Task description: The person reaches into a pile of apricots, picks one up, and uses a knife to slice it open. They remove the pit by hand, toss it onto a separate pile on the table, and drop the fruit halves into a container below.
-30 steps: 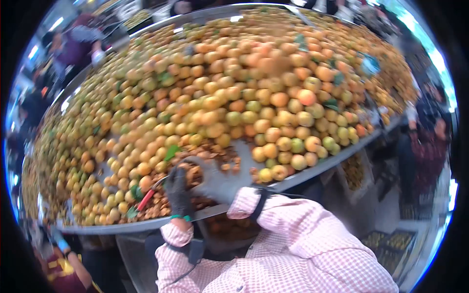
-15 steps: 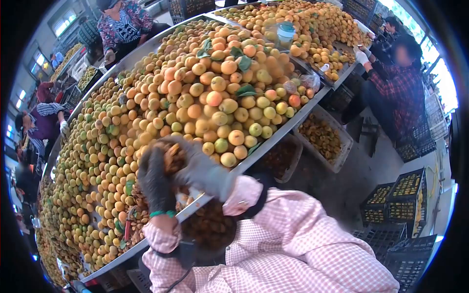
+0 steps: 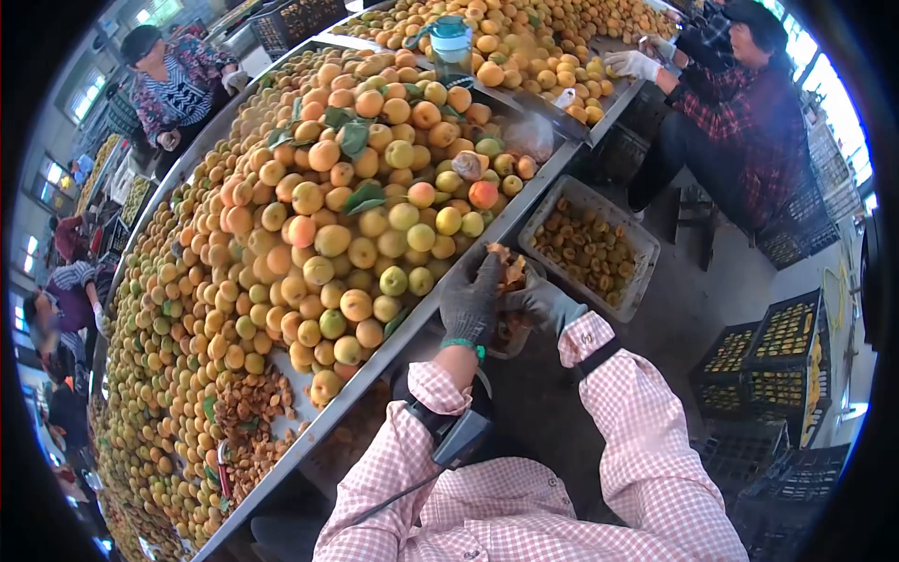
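My left hand (image 3: pixel 471 298), in a dark glove with a green band at the wrist, is cupped beside my right hand (image 3: pixel 545 302), in a grey glove. Between them they hold a handful of brown apricot pits (image 3: pixel 510 268), just off the table's metal edge. Under the hands is a crate (image 3: pixel 512 348), mostly hidden by them. A pile of similar brown pits (image 3: pixel 251 412) lies on the table, with a red-handled tool (image 3: pixel 224 470) at its left side. Heaped apricots (image 3: pixel 328 239) cover the table to the left.
A pale crate of halved apricots (image 3: pixel 646 281) stands on the floor beyond my hands. A blue-lidded jar (image 3: pixel 451 47) stands among the fruit. A co-worker in a plaid shirt (image 3: pixel 749 140) sits at right; another (image 3: pixel 178 89) is across the table. Black crates (image 3: pixel 787 365) stand at right.
Both hands have moved right with the brown pits, from above the table to over the crate beyond its edge. The camera view has shifted right too.
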`<action>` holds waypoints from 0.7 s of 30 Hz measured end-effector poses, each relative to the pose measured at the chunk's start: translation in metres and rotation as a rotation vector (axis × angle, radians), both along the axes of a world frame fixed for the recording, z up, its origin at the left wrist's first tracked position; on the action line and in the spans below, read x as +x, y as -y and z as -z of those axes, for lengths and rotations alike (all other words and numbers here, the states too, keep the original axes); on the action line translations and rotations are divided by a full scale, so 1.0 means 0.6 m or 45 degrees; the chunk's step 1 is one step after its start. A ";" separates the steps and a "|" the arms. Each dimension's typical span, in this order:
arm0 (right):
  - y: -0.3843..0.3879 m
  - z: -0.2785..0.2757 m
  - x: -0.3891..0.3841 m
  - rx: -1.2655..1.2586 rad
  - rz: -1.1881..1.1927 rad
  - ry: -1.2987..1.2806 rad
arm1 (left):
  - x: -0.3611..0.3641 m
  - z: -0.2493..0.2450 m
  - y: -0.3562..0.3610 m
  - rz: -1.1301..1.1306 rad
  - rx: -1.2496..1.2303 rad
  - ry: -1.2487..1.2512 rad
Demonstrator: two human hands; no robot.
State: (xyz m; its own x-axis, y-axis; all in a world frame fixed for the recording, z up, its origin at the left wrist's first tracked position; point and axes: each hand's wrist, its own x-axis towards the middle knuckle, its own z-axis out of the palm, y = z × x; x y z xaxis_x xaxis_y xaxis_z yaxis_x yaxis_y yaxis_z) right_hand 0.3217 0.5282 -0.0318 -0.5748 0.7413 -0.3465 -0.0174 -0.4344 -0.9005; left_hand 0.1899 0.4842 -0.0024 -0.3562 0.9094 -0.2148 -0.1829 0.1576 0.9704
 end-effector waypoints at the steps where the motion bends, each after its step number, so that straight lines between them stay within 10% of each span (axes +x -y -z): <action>1: -0.004 0.029 0.004 -0.094 0.075 -0.019 | 0.012 -0.007 -0.010 0.035 -0.008 -0.122; 3: -0.058 0.246 0.000 -0.031 0.227 -0.064 | 0.019 -0.029 -0.014 0.238 0.009 -0.394; 6: -0.052 0.322 -0.001 0.018 0.240 0.159 | 0.016 0.000 -0.004 0.390 -0.025 -1.057; 13: 0.005 0.486 0.049 0.272 0.210 0.953 | -0.015 0.021 0.025 0.372 0.032 -0.640; 15: 0.029 0.386 0.037 0.017 0.393 1.533 | -0.022 0.001 0.040 0.366 0.035 -0.362; 18: 0.079 0.611 0.079 0.037 0.790 1.339 | -0.053 -0.054 0.062 0.395 -0.005 -0.150; 21: 0.089 0.652 0.102 -0.159 0.430 1.369 | -0.096 -0.089 0.114 0.250 0.051 0.023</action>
